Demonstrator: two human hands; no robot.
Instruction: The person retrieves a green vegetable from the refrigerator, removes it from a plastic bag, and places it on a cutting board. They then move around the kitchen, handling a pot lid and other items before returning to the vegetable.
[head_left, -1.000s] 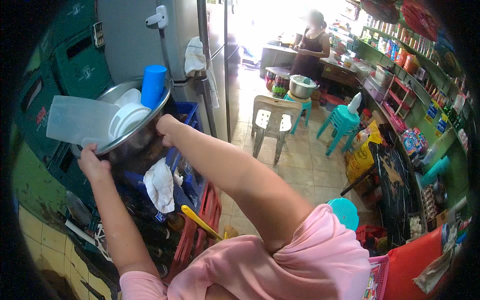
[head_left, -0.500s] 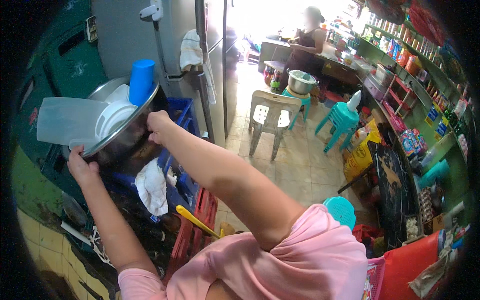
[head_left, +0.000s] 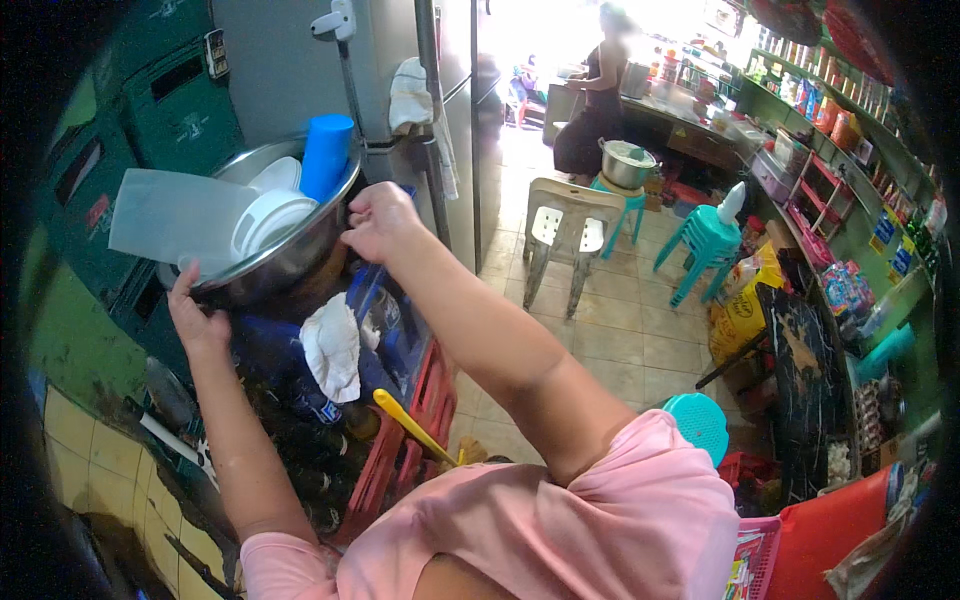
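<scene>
A wide metal basin (head_left: 290, 262) sits tilted over blue crates at the left. It holds a translucent plastic container (head_left: 180, 215), white dishes (head_left: 268, 225) and a tall blue tumbler (head_left: 326, 158). My left hand (head_left: 202, 312) grips the basin's near-left rim, with some fingers hidden from view. Just off the basin's right side is my right hand (head_left: 385, 225), empty, its fingers loosely bent and the thumb apart from them. A white cloth (head_left: 332, 348) hangs over the blue crate (head_left: 378, 300) below it.
Green crates (head_left: 180, 100) are stacked behind the basin, beside a grey refrigerator (head_left: 290, 70). A red crate (head_left: 415, 430) with a yellow handle (head_left: 410, 425) is close to me. Beyond are a plastic chair (head_left: 570, 215), teal stools (head_left: 700, 240) and a person (head_left: 600, 90).
My right hand has come away from the basin's right rim, its fingers loosening. My left hand stays at the near-left rim. The view has shifted, and the person beyond has turned.
</scene>
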